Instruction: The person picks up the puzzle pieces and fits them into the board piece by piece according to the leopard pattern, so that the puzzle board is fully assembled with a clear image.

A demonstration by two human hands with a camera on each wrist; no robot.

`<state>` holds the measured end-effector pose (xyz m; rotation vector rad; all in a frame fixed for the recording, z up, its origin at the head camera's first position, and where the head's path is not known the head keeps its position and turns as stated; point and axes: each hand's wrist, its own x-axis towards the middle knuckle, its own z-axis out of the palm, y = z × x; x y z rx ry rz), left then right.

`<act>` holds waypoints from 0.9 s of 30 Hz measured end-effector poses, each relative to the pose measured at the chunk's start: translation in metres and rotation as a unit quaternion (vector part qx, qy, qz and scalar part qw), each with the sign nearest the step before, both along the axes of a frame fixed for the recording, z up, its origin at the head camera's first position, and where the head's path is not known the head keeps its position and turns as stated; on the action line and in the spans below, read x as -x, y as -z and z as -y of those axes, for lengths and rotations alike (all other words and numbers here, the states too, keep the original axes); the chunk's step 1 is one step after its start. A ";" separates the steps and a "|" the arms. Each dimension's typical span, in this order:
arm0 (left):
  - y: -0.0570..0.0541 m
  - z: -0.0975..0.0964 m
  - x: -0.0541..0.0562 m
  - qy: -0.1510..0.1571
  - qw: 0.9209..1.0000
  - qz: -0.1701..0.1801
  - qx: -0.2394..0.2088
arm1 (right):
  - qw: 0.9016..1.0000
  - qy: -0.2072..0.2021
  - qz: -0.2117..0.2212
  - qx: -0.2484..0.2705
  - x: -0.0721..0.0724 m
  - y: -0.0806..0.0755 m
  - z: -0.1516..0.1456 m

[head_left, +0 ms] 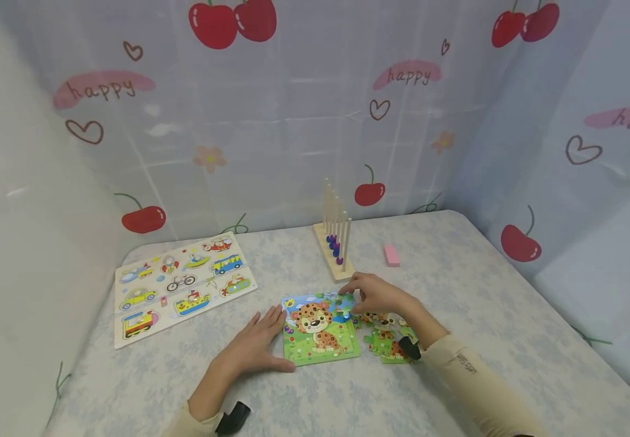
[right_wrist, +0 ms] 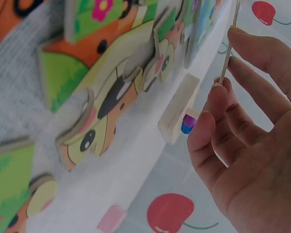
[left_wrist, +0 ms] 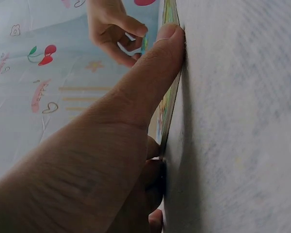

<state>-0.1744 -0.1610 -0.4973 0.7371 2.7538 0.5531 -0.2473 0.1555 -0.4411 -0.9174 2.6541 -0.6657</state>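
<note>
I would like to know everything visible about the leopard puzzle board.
The puzzle board is thin, roughly square and looks wooden, printed with a spotted cartoon leopard on green grass under blue sky. It lies flat on the table. The left hand touches its left side; the right hand pinches a puzzle piece near its far right corner.

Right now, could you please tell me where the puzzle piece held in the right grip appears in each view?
Left wrist: the puzzle piece is near the top, about midway across, a small coloured sliver.
Right wrist: upper right, seen edge-on as a thin strip.
Head: right of centre, below mid-height, at the upper right corner of the puzzle board, partly hidden by fingers.
Shared landmark: the right grip, pinching it.
</note>
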 end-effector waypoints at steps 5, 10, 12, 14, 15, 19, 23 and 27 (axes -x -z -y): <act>-0.001 0.001 0.000 -0.001 1.000 0.003 0.001 | 1.000 -0.001 0.019 0.004 0.004 0.005 0.007; -0.002 0.000 -0.001 0.000 1.000 0.007 -0.004 | 1.000 0.008 0.029 -0.007 0.005 0.005 0.012; -0.002 0.000 -0.001 0.000 1.000 0.008 -0.004 | 0.999 0.009 0.033 -0.009 0.006 0.006 0.013; -0.002 0.000 -0.001 0.000 1.000 0.006 -0.001 | 0.999 0.012 0.038 -0.004 0.007 0.006 0.014; -0.002 0.000 -0.001 0.000 1.000 0.006 0.000 | 0.999 0.013 0.040 0.000 0.008 0.007 0.015; -0.004 -0.001 -0.001 0.001 1.000 0.005 0.001 | 0.999 -0.004 0.046 0.012 0.010 0.010 0.017; -0.006 -0.001 -0.003 -0.001 1.000 0.013 -0.006 | 0.999 -0.026 0.040 0.006 0.012 0.013 0.019; -0.007 -0.001 -0.003 -0.002 1.000 0.011 -0.003 | 0.999 -0.029 0.040 -0.005 0.013 0.013 0.021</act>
